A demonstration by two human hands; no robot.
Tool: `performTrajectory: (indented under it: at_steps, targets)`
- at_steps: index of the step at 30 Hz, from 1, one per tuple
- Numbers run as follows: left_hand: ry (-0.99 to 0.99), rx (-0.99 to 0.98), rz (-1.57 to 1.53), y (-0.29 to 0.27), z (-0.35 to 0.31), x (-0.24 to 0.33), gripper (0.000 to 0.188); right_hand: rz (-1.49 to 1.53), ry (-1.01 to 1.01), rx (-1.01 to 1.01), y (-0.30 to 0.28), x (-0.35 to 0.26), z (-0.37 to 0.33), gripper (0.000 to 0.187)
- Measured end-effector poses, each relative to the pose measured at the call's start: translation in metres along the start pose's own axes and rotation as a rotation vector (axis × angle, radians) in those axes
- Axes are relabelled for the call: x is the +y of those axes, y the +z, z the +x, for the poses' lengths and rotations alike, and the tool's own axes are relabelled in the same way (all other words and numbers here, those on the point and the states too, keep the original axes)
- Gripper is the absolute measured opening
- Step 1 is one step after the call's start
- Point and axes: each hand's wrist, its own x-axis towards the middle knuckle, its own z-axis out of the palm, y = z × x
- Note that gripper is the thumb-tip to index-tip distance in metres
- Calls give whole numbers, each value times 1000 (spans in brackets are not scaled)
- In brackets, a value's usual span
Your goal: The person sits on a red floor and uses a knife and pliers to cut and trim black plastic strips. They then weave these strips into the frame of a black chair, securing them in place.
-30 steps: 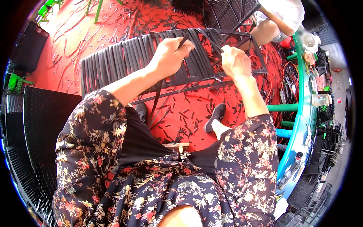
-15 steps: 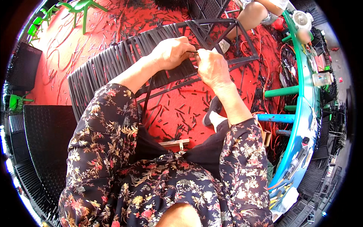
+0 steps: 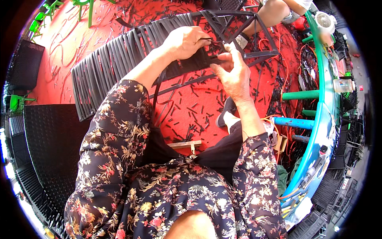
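A long seat-like metal frame lies across in front of me, much of it wrapped in rows of flat black strips. Over its wrapped part, my left hand is closed, pinching the end of a thin dark strip. That strip stretches towards my right hand, which is raised just beside it. The right thumb stands apart from the bent fingers, whose tips are close to the strip's far end; whether they touch it is unclear. Another black strip hangs down by my left forearm.
Cut black pieces litter the red floor. At right stands a blue-green table with a small white fan and a clear jar. Another person's leg is beyond the frame. A black woven panel stands at left.
My right hand has come away from the left, its thumb and fingers parting from a pinch. A stretch of dark strip now shows between the hands. My left hand has risen slightly.
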Motion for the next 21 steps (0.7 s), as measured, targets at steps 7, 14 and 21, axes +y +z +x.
performTrajectory:
  at_steps: [7,14,21]
  targets:
    - [-111,12,-57,-4,2,6,29,-195,-150,103,25,-9,-3,61]
    - [-92,35,-100,-3,-3,9,26,-184,-231,224,24,-2,4,18]
    - [86,170,-5,4,-11,11,22,317,68,227,8,-9,12,19]
